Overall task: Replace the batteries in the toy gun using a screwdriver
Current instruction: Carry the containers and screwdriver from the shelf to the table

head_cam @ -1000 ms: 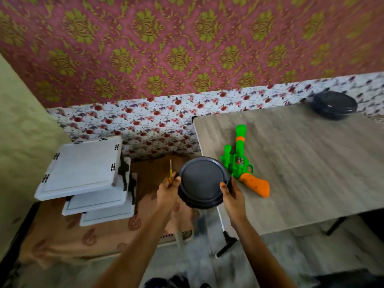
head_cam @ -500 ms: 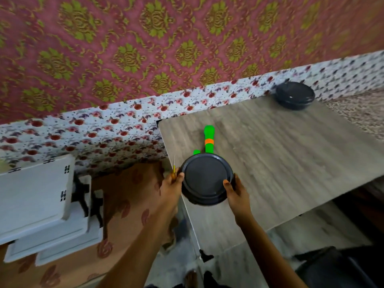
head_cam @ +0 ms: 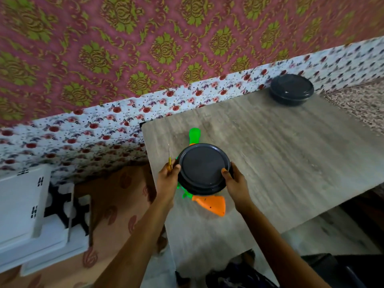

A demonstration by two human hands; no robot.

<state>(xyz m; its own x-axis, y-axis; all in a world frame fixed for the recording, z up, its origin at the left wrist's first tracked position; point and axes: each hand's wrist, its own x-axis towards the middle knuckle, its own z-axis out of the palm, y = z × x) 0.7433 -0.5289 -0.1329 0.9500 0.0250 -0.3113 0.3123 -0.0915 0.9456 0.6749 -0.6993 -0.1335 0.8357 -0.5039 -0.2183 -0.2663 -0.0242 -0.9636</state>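
Head view: left hand grips screwdriver and bowl, right hand clasps bowl opposite.

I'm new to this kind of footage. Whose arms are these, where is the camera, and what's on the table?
No machine here: a person wears a camera on the head, looking down at their bare hands. The left hand and right hand grip a round black lidded container; the left also holds a yellow-handled screwdriver. Below it, on the grey table, lies a green and orange toy gun, partly hidden. A second black container sits at the far corner.
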